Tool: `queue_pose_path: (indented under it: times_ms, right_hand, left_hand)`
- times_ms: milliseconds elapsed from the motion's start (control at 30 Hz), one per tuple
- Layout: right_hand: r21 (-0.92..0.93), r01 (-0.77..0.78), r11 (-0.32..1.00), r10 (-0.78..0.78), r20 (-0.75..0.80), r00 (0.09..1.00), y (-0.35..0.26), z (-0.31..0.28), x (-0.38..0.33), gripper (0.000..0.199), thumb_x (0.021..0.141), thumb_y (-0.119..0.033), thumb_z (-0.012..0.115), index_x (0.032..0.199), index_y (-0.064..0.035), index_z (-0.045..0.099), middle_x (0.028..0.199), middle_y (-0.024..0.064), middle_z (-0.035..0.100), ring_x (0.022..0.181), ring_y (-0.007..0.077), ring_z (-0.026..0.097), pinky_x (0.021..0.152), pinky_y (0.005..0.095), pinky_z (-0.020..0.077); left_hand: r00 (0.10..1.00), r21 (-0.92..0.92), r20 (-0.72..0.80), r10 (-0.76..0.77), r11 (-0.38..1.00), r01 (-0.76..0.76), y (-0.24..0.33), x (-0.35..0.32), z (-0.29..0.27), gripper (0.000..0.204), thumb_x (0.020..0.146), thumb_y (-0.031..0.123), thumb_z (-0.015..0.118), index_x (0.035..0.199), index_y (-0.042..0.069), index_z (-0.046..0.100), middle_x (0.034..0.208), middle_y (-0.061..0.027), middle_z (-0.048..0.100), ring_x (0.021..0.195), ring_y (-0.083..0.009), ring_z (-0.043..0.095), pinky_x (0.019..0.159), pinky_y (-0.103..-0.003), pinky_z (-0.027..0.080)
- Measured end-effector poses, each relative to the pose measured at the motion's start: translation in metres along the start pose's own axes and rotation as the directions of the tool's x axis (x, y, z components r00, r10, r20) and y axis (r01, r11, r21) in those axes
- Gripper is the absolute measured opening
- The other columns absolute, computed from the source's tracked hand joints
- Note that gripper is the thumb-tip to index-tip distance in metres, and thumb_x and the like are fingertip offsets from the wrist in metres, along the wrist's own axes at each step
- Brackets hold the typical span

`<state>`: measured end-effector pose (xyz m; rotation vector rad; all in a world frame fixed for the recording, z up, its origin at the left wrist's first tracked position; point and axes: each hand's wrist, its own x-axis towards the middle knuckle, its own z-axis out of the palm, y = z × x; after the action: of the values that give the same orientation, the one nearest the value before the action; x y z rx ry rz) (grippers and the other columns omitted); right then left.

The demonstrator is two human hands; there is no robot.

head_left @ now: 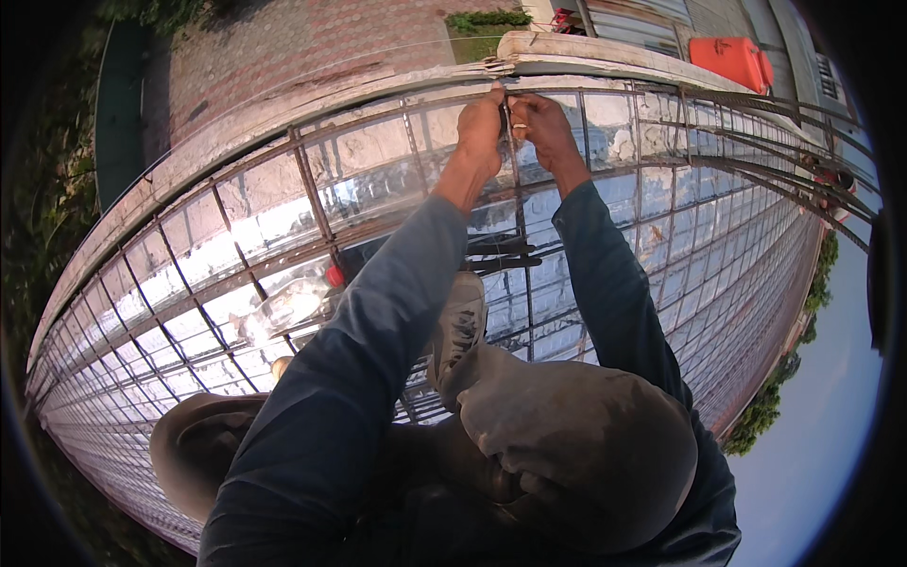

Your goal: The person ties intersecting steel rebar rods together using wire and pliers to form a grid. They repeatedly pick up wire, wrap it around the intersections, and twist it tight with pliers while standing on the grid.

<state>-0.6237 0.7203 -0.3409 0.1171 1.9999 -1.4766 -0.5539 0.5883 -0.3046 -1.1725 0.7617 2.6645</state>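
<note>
At a crossing of rebar close to the edge boards, both my hands work side by side. My left hand point(480, 130) is closed beside a thin upright bar point(513, 156), its thumb and fingertips together by the top bar. Just right of that bar, my right hand point(542, 127) has its fingers curled in a pinch. What lies between the fingertips of either hand is too small to make out. Below the hands, a dark tool with two long handles point(505, 257) rests on the rebar grid point(316, 194), near my shoe point(461, 321).
A clear plastic bottle point(283, 307) with a red cap lies on the grid at left. Wooden boards point(605, 59) line the far edge, with paving point(312, 47) beyond. Long loose bars point(784, 156) stick out at right, near an orange-red container point(730, 62).
</note>
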Motion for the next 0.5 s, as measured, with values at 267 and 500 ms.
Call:
queue_pose_path:
  times_ms: [267,500]
  right_hand:
    - [0.107,-0.036,0.994,0.024,0.110,0.994,0.008,-0.006,0.010,0.017,0.102,-0.020,0.063,0.101,-0.0044,0.068,0.079,-0.0020,0.059,0.062,0.0092,0.051,0.059,0.0276,0.0451]
    - [-0.052,0.041,0.998,-0.037,0.085,0.996,0.002,0.001,0.003,0.020,0.101,-0.016,0.058,0.096,-0.0027,0.072,0.073,-0.0018,0.059,0.063,0.0093,0.053,0.059,0.0284,0.0443]
  left_hand:
    - [0.984,0.099,0.170,-0.048,0.995,0.032,-0.007,0.025,-0.008,0.039,0.107,0.041,0.060,0.105,0.003,0.067,0.096,-0.0087,0.069,0.088,-0.0231,0.063,0.087,-0.043,0.052]
    - [0.960,0.610,-0.031,0.277,0.767,-0.201,0.035,-0.002,-0.011,0.042,0.098,0.037,0.074,0.086,-0.004,0.071,0.079,-0.0133,0.070,0.065,-0.0206,0.063,0.057,-0.032,0.049]
